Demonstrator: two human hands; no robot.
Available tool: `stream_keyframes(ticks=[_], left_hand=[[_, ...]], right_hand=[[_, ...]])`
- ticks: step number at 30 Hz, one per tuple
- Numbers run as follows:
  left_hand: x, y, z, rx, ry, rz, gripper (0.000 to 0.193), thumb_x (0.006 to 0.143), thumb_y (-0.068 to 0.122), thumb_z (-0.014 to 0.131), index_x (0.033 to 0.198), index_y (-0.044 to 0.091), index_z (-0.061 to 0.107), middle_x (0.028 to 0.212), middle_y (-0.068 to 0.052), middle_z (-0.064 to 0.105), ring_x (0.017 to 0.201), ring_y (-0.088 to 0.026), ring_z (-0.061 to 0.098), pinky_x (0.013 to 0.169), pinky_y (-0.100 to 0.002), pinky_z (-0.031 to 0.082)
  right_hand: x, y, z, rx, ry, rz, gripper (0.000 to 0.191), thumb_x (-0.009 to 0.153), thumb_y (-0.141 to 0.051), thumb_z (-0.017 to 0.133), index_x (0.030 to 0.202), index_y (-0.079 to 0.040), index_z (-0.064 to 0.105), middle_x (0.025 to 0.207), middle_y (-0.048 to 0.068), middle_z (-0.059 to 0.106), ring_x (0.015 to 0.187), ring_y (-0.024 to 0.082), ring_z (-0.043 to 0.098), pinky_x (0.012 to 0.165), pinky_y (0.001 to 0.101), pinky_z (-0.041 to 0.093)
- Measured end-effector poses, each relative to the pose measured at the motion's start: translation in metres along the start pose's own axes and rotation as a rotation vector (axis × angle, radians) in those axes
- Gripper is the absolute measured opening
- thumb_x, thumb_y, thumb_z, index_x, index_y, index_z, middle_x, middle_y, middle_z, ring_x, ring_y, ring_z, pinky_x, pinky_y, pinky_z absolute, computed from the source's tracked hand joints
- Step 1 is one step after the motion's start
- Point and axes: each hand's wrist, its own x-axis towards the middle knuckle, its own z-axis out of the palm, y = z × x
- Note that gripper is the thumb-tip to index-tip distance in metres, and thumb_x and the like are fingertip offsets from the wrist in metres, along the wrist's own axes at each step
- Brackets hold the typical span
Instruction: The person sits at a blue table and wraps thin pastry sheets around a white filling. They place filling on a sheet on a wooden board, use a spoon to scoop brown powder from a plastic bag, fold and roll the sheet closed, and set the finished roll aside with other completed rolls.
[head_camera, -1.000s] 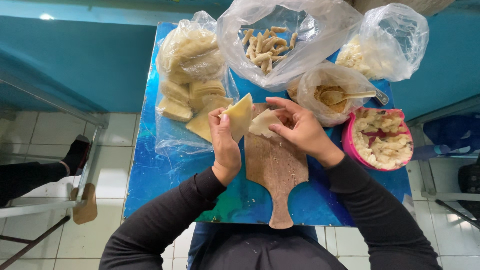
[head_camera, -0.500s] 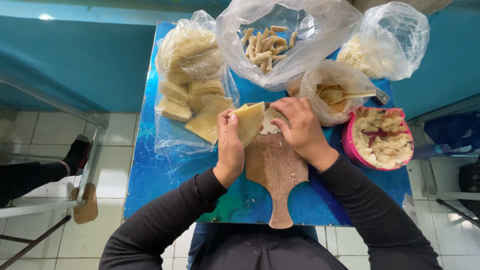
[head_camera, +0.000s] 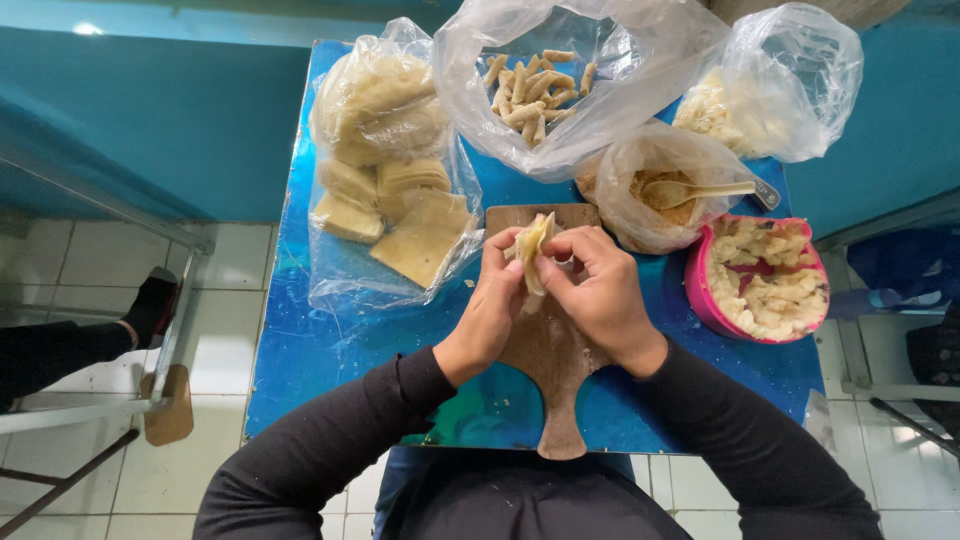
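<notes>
Both my hands meet over a wooden cutting board (head_camera: 545, 365) on a small blue table (head_camera: 320, 350). My left hand (head_camera: 492, 300) and my right hand (head_camera: 592, 285) together pinch a pale yellow wrapper sheet (head_camera: 530, 248), folded up around something I cannot see. The sheet stands upright between my fingertips, just above the far end of the board. Black sleeves cover both forearms.
A plastic bag of square wrapper sheets (head_camera: 385, 175) lies left of the board. Behind it are a bag of rolled pieces (head_camera: 535, 85), a bag of pale chunks (head_camera: 775, 90), a bagged bowl with a spoon (head_camera: 665, 190), and a pink bowl of filling (head_camera: 765, 280). Another person's shoe (head_camera: 150, 305) shows at left.
The flat sheet held in my left hand has been folded closed around the filling. Both hands have drawn together and now pinch it at the board's far end.
</notes>
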Motion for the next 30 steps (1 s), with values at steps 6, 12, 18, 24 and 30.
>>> stream_keyframes(ticks=[6, 12, 18, 24, 30], left_hand=[[0.01, -0.01, -0.006, 0.174, 0.003, 0.274, 0.039, 0.111, 0.008, 0.048, 0.147, 0.007, 0.034, 0.139, -0.008, 0.054, 0.128, -0.013, 0.053, 0.11, -0.03, 0.043], [0.011, -0.01, -0.009, -0.002, 0.147, 0.28, 0.034, 0.11, 0.006, 0.045, 0.143, 0.007, 0.037, 0.133, -0.01, 0.059, 0.117, -0.014, 0.061, 0.101, -0.03, 0.051], [0.012, -0.001, -0.008, 0.024, 0.303, 0.444, 0.033, 0.11, 0.009, 0.043, 0.143, 0.009, 0.036, 0.129, -0.012, 0.06, 0.112, -0.019, 0.064, 0.1, -0.034, 0.053], [0.014, 0.003, -0.014, 0.119, 0.385, 0.549, 0.033, 0.112, 0.009, 0.043, 0.144, 0.008, 0.037, 0.135, -0.011, 0.056, 0.118, -0.017, 0.059, 0.108, -0.034, 0.049], [0.015, -0.003, -0.016, 0.156, 0.348, 0.537, 0.034, 0.112, 0.007, 0.044, 0.145, 0.008, 0.038, 0.137, -0.009, 0.054, 0.123, -0.013, 0.054, 0.11, -0.029, 0.045]], right_hand=[[-0.008, 0.033, 0.0, 0.265, -0.083, 0.176, 0.013, 0.098, -0.009, 0.07, 0.109, -0.002, 0.072, 0.098, 0.006, 0.07, 0.081, 0.012, 0.062, 0.073, 0.0251, 0.051], [0.005, 0.063, -0.002, 1.212, 0.009, 0.563, 0.015, 0.101, -0.013, 0.057, 0.112, -0.003, 0.062, 0.108, 0.01, 0.071, 0.099, 0.02, 0.07, 0.091, 0.0353, 0.057], [0.013, 0.06, -0.017, 0.988, 0.057, 0.513, 0.02, 0.101, -0.021, 0.059, 0.11, -0.005, 0.064, 0.104, 0.009, 0.074, 0.095, 0.019, 0.071, 0.085, 0.0346, 0.057], [0.004, 0.05, -0.006, 0.205, -0.285, 0.362, 0.014, 0.095, -0.018, 0.072, 0.101, -0.005, 0.074, 0.09, 0.008, 0.072, 0.079, 0.015, 0.064, 0.071, 0.0312, 0.051], [0.007, 0.043, -0.005, -0.286, -0.08, 0.014, 0.013, 0.092, -0.019, 0.072, 0.096, -0.007, 0.075, 0.086, 0.011, 0.072, 0.083, 0.029, 0.067, 0.074, 0.0405, 0.051]])
